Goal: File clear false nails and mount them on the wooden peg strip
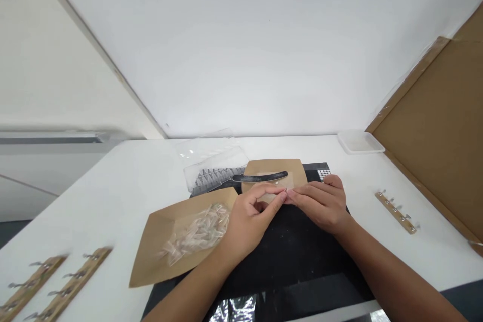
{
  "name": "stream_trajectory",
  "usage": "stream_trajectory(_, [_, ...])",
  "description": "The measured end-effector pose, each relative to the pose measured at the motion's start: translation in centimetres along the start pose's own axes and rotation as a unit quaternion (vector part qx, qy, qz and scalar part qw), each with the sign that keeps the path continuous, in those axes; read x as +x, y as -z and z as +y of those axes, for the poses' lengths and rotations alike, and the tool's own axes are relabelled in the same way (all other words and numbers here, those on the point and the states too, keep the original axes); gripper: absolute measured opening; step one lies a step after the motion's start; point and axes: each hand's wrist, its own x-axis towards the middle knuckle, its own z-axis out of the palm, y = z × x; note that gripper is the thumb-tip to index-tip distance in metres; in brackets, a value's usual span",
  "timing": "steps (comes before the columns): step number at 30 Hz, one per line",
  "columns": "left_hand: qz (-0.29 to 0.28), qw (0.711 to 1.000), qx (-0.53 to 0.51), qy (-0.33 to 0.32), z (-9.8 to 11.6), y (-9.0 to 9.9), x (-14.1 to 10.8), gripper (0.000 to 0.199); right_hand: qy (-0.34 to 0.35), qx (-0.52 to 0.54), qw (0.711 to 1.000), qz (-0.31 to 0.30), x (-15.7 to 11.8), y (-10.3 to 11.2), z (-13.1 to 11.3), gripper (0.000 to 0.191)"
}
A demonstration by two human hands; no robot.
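Observation:
My left hand (251,216) and my right hand (320,204) meet fingertip to fingertip above the black mat (290,251). Both are closed in a pinch, and whatever small thing lies between the fingers is mostly hidden. Just beyond the fingertips stands a small cardboard tray (298,167). A black curved strip like a nail file (260,177) lies across it, with a small pale speck near it. Beside my left hand, a larger cardboard tray (151,246) holds a pile of clear little plastic pieces or bags (199,231).
Clear plastic cases (215,168) stand behind the trays, one with rows of pointed shapes. Wooden strips with metal pegs lie at the left (79,282) and right (396,212). A shallow translucent container (360,142) sits near the back wall. Cardboard (437,126) borders the right side.

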Motion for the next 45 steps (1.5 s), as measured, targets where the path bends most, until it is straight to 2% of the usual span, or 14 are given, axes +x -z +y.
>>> stream_trajectory(10, [-0.047,0.998,-0.029,0.032,-0.1,0.1,0.2,0.028,-0.083,0.076,0.993,-0.024,0.5,-0.1,-0.3,0.019])
stream_trajectory(17, [-0.015,1.0,-0.008,0.024,-0.7,0.3,0.1,0.03,-0.143,0.142,0.979,-0.027,0.7,-0.5,-0.7,0.012])
stream_trajectory(19, [-0.002,1.0,0.006,-0.009,-0.7,0.4,0.1,0.028,-0.168,0.178,0.969,-0.033,0.5,-0.6,-0.7,0.014])
stream_trajectory(21, [0.015,0.994,0.06,-0.089,-0.6,0.6,0.0,0.023,-0.19,0.209,0.958,-0.041,0.3,-0.7,-0.7,0.015])
stream_trajectory(24, [0.04,0.96,0.169,-0.222,-0.1,0.8,0.3,0.021,-0.201,0.239,0.948,-0.061,-0.1,-0.8,-0.6,0.014])
stream_trajectory(27, [0.035,0.94,0.207,-0.269,1.1,1.3,0.2,0.024,-0.202,0.229,0.948,-0.09,-0.5,-1.0,-0.5,0.012])
stream_trajectory(29, [0.035,0.916,0.256,-0.306,2.2,2.2,-1.0,0.024,-0.191,0.217,0.952,-0.097,-0.8,-1.2,-0.5,0.013])
stream_trajectory(32, [0.076,0.87,0.36,-0.329,3.5,4.6,-5.0,0.023,-0.17,0.198,0.961,-0.098,-1.2,-1.4,-0.4,0.015])
stream_trajectory(34, [0.167,0.852,0.411,-0.279,3.5,7.1,-8.9,0.027,-0.154,0.184,0.966,-0.1,-1.3,-1.5,-0.4,0.016])
stream_trajectory(35, [0.239,0.84,0.434,-0.221,3.2,8.6,-10.8,0.03,-0.148,0.179,0.967,-0.102,-1.3,-1.6,-0.4,0.016])
stream_trajectory(37, [0.38,0.786,0.483,-0.071,2.2,12.0,-14.2,0.028,-0.137,0.174,0.969,-0.11,-1.4,-1.7,-0.5,0.017])
stream_trajectory(38, [0.406,0.755,0.514,0.017,1.6,13.8,-15.6,0.033,-0.134,0.173,0.969,-0.115,-1.4,-1.7,-0.5,0.016])
stream_trajectory(41, [0.394,0.699,0.577,0.156,-0.4,18.6,-18.1,0.059,-0.122,0.178,0.967,-0.131,-1.5,-1.7,-0.6,0.014])
stream_trajectory(45, [0.337,0.691,0.59,0.247,-2.3,22.2,-19.2,0.078,-0.112,0.183,0.967,-0.137,-1.6,-1.7,-0.6,0.013])
